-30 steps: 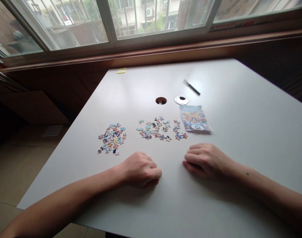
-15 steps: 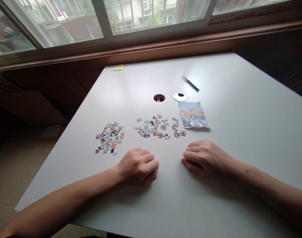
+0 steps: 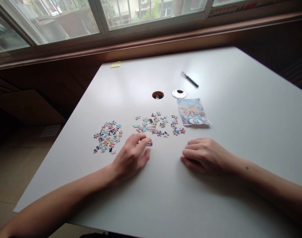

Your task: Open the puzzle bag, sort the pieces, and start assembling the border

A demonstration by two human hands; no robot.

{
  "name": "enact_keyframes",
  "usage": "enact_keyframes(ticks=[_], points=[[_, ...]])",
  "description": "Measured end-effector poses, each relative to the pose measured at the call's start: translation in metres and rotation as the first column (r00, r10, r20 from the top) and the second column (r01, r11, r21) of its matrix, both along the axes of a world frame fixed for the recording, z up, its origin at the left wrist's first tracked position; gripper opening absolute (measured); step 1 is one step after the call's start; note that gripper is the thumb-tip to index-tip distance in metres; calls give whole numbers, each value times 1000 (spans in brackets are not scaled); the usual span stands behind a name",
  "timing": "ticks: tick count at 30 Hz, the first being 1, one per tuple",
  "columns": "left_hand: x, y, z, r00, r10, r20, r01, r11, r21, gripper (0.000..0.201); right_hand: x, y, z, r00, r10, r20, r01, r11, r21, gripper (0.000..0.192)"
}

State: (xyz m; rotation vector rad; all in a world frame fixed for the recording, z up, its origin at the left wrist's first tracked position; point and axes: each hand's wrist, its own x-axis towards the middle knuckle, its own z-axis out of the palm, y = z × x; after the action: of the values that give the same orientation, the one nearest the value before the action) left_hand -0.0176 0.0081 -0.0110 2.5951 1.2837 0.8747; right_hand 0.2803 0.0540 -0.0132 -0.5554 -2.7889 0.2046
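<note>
The left hand (image 3: 132, 155) lies palm down on the white rectangular surface (image 3: 240, 105), its fingers stretched forward; the fingertips (image 3: 146, 142) touch a single small multicoloured jigsaw piece (image 3: 149, 143), which lies flat just beyond them; whether the grip is closed on that piece or only pressing it cannot be told. The piece sits on the surface just in front of a loose spread of small colourful jigsaw pieces (image 3: 157, 124) at the middle, and well apart from a denser heap of similar pieces (image 3: 107, 136) to the left. The right hand (image 3: 206, 155) rests on the surface with fingers loosely curled and holding nothing, near the lower edge of a glossy printed picture sheet showing cartoon figures (image 3: 192, 111). Beyond the sheet lies a round silver cable-hole cover (image 3: 179, 93), beside a round open hole in the surface (image 3: 157, 95); farther off a dark slim pen (image 3: 190, 79) lies at a slant; a small yellow sticky note (image 3: 115, 64) sits at the far left corner, under the wooden window sill (image 3: 166, 43).
</note>
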Motion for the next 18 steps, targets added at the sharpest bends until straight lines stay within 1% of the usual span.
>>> enact_keyframes(ticks=[2, 4, 6, 9, 14, 18], points=[[-2, 2, -2, 998, 56, 43, -54, 998, -28, 21, 0, 0, 0, 1000, 1, 4, -1, 1000, -2, 34], [-3, 3, -4, 998, 57, 42, -54, 996, -69, 15, -1, 0, 1, 1000, 1, 8, -1, 1000, -3, 35], [-4, 5, -4, 998, 35, 47, -30, 995, -100, 10, -2, 0, 2, 1000, 1, 5, -1, 1000, -3, 35], [-2, 8, -4, 998, 0, 69, 7, 994, -105, 9, -3, 0, 3, 1000, 0, 2, 0, 1000, 5, 36], [-1, 9, -1, 990, -96, 102, 104, 992, -78, 19, -2, 0, 2, 1000, -11, 3, 11, 1000, 3, 36], [-2, 8, 0, 985, -136, 102, 145, 985, -88, 12, -2, 0, 2, 1000, -13, 11, 13, 1000, -3, 36]])
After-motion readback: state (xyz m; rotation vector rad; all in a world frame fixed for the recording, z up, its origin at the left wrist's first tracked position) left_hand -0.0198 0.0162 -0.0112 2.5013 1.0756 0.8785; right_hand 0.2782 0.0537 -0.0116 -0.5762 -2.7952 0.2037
